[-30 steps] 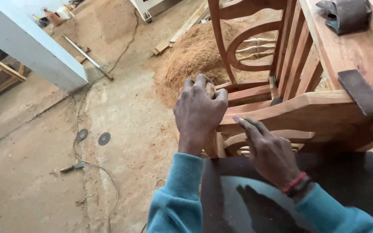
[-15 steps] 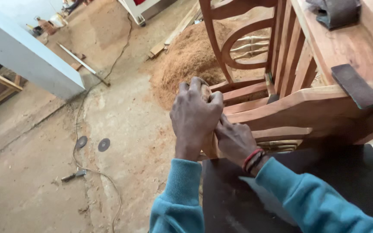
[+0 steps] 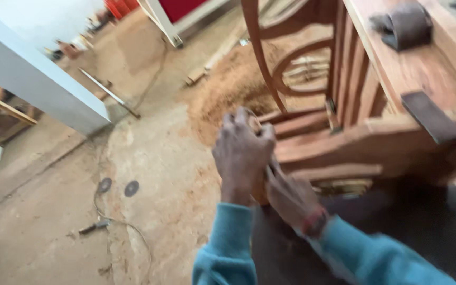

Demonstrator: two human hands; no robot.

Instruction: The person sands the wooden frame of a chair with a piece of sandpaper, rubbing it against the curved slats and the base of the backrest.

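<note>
Right hand (image 3: 291, 198) moved in under left since earlier frame | left hand (image 3: 243, 153) closed over chair rail (image 3: 312, 124) end | right fingers pressed beside it, hold unclear | work continues at rail.

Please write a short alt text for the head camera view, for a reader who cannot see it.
Two hands in teal sleeves work at a wooden chair frame: the left hand grips the frame's end, the right hand presses just below it. Sawdust pile lies on the concrete floor behind.

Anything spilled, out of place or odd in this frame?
Yes: a big sawdust heap sits on the floor beside the wooden chair frame, and two round discs and a cable lie loose.
</note>
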